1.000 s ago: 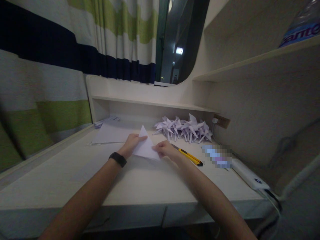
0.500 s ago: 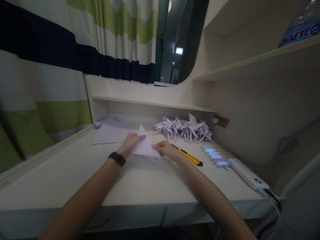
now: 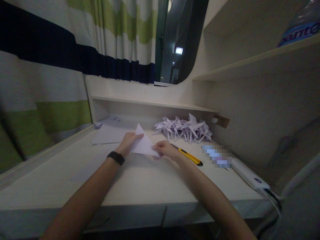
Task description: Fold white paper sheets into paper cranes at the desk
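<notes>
A white sheet of paper [image 3: 143, 145], folded into a triangle, is held above the desk between both hands. My left hand [image 3: 128, 141] grips its left side, thumb on top and the other fingers hidden behind it. At the lower right edge, my right hand [image 3: 163, 148] pinches the paper between thumb and fingers. A yellow and black utility knife [image 3: 190, 156] lies on the desk just right of my right hand. Behind it stands a row of folded white paper pinwheels [image 3: 183, 128].
White paper sheets [image 3: 108, 132] are stacked at the back left, and another sheet [image 3: 91, 165] lies nearer on the desk [image 3: 140, 186]. A blurred-out phone-like object [image 3: 216, 156] and a white power strip [image 3: 250, 175] with cables sit on the right. A bottle [image 3: 302, 28] stands on the upper shelf.
The folded paper and my left hand have shifted slightly left. My right hand keeps its pinch on the edge, almost in the same place.
</notes>
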A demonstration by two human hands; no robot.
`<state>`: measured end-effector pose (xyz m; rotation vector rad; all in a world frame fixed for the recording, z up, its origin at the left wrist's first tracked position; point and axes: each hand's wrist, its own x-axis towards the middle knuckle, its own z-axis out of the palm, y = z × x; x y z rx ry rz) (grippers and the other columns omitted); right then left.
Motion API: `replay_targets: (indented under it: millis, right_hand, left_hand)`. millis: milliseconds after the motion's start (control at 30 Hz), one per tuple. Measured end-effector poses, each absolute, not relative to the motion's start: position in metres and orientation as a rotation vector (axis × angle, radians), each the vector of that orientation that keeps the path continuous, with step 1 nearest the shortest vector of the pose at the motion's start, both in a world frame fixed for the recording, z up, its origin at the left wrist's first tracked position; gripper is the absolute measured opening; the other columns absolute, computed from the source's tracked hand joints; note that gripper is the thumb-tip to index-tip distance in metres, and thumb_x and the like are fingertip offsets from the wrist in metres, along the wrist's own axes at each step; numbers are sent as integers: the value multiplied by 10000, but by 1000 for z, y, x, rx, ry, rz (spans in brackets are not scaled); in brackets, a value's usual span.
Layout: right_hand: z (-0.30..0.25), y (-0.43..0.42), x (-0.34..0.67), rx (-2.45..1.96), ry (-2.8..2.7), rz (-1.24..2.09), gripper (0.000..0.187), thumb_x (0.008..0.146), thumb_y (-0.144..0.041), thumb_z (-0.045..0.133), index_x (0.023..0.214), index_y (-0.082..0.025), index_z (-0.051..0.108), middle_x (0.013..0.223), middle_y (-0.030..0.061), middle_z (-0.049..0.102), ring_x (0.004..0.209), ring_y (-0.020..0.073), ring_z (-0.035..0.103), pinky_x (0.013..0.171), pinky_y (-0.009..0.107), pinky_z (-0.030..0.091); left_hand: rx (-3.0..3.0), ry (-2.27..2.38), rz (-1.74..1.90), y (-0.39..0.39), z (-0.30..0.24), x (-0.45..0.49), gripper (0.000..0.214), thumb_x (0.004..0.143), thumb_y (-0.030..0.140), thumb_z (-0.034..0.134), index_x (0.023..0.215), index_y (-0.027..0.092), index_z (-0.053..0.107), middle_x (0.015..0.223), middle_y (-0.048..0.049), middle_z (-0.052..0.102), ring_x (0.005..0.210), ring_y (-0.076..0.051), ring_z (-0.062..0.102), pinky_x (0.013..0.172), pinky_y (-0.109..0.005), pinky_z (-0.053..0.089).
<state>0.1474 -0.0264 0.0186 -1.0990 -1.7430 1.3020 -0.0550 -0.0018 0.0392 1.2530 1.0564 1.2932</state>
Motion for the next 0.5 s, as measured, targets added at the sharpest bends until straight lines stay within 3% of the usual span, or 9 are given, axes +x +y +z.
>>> replay_targets:
  millis: [233,500]
  right_hand:
    - [17,-23,151,-1126,-1827,1262,492,779,-586,627,670,-106,601,503,42,629,439,128,613,439,202,502]
    - [18,-25,152,-1059,-1777,1340,462,678,-547,739,669,-107,599,576,55,665,488,137,637,480,227,535]
  left_hand:
    - [1255,1014,1294,1,37,-58,438,522,378,807,776,38,699,734,-155,720,566,-228,649,514,-290,449]
    - [1249,1064,1322,5,35,-61,396,533,355,803,745,42,688,669,-131,703,511,-200,618,480,-274,420]
